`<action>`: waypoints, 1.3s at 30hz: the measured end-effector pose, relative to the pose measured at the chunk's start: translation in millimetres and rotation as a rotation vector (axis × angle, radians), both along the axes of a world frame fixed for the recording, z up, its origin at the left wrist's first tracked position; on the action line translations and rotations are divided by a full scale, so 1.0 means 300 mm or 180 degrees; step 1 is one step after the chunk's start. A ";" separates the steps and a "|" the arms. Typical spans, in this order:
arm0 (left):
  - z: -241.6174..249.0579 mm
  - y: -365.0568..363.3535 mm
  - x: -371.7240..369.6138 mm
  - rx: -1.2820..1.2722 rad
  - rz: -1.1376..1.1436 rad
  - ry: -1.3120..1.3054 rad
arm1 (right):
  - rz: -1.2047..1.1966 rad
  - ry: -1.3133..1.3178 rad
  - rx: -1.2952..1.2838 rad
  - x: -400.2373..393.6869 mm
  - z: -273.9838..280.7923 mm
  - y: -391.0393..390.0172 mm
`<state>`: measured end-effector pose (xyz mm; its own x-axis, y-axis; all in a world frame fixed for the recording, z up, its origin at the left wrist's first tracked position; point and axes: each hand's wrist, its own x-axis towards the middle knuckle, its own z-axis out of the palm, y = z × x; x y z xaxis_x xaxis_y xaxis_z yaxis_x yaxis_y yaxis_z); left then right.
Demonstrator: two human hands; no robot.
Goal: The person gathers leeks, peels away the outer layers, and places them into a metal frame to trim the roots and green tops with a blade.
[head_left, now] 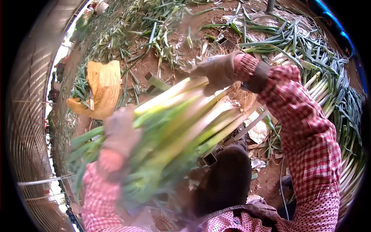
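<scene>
A bundle of long green onions (170,135) stretches across the middle in front of me, white shafts and stringy roots to the upper right, green leaves to the lower left. My right hand (218,71), in a dirty work glove, is closed over the white shafts near the root end. Gloved too, my left hand (121,129) is at the leafy part, with stalks showing on both sides of it. Motion blurs that hand and the lower leaves, and its fingertips are hidden. Below the bundle, a metal frame piece (210,159) partly shows.
A large pile of green onions (320,81) lines the right side. Loose leaves and trimmings (154,34) litter the soil at the top. A torn yellow sack (103,85) lies at the left, near a ribbed curved wall (33,116). My dark-clad leg (228,178) is below the bundle.
</scene>
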<state>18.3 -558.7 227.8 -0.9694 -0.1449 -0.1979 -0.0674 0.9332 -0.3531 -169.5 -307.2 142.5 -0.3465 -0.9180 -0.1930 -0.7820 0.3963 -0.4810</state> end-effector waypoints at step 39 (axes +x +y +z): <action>-0.288 0.203 0.299 0.0482 -0.0457 0.0060 | -0.2226 0.1090 -0.0213 0.169 -0.158 0.360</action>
